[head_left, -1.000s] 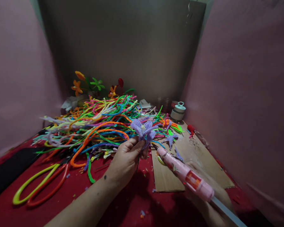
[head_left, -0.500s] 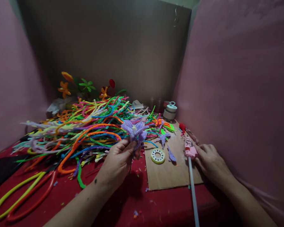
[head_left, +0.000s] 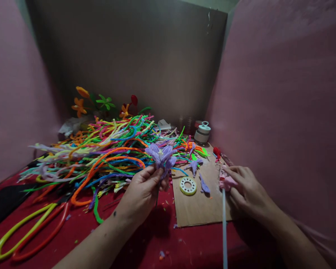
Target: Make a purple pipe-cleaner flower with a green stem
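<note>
My left hand (head_left: 147, 190) pinches a purple pipe-cleaner flower (head_left: 161, 155) just below its petals, and a thin stem shows beneath the fingers. To the right, my right hand (head_left: 248, 188) is closed around a pink hot glue gun (head_left: 226, 182), partly covering it. A long translucent glue stick (head_left: 224, 228) runs from the back of the gun toward me. Under it lies a sheet of brown cardboard (head_left: 193, 215). Between my hands are a yellow tape roll (head_left: 188, 185) with a white core, a loose purple petal (head_left: 204, 184) and a second purple piece (head_left: 194, 165).
A big heap of coloured pipe cleaners (head_left: 112, 149) covers the left and middle. Scissors with yellow and red handles (head_left: 42, 231) lie front left on the red cloth (head_left: 145, 243). Finished orange flowers (head_left: 78, 107) stand behind. A white-lidded container (head_left: 202, 132) stands at the back; pink walls flank both sides.
My right hand's fingers have come further over the glue gun, and the glue stick's near end has swung left. My left hand still holds the flower, with the view slightly shifted.
</note>
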A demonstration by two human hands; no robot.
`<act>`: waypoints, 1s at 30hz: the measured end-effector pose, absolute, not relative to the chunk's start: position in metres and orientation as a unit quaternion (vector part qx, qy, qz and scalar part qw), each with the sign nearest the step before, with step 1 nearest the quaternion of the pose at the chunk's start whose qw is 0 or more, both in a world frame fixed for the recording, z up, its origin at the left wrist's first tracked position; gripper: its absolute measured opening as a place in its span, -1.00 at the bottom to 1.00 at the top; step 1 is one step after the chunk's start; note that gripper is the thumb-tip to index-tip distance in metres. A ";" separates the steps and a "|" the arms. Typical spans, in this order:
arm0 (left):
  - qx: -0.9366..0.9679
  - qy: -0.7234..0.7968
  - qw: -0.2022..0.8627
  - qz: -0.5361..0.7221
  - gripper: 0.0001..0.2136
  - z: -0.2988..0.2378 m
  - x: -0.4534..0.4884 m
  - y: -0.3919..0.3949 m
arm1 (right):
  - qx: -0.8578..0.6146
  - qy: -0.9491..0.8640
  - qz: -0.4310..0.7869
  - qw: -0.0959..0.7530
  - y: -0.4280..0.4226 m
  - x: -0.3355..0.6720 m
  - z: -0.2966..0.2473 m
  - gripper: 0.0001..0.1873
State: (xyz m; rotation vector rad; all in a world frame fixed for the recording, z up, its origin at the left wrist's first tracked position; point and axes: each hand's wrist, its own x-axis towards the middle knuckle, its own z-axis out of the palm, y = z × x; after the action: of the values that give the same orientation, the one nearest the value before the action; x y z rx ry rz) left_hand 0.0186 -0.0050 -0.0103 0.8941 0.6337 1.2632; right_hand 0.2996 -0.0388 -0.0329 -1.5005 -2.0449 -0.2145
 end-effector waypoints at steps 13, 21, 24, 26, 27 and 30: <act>0.394 0.242 0.734 0.498 -0.88 -0.009 0.019 -0.014 | -0.317 -0.642 0.428 0.552 -0.015 0.178 -0.001 -0.73; 0.535 0.274 0.662 0.447 -0.83 -0.007 0.018 -0.017 | -0.336 -0.694 0.234 0.592 -0.030 0.189 0.008 -0.90; 0.549 0.334 0.627 0.440 -0.82 0.000 0.020 -0.018 | -0.337 -0.748 0.106 0.563 -0.038 0.189 0.015 -0.86; 0.552 0.350 0.616 0.440 -0.81 0.004 0.021 -0.019 | -0.334 -0.769 0.026 0.545 -0.041 0.185 0.018 -0.83; 0.554 0.350 0.613 0.442 -0.81 0.005 0.020 -0.020 | -0.334 -0.772 -0.006 0.541 -0.042 0.182 0.018 -0.82; 0.558 0.344 0.611 0.444 -0.80 0.005 0.019 -0.020 | -0.341 -0.765 -0.052 0.543 -0.042 0.175 0.016 -0.83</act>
State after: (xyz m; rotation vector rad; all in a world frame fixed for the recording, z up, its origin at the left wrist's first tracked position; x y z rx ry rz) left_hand 0.0188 -0.0202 0.0047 1.2876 0.7932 1.0247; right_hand 0.1749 -0.0420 0.0157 -0.8103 -1.8170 -0.1232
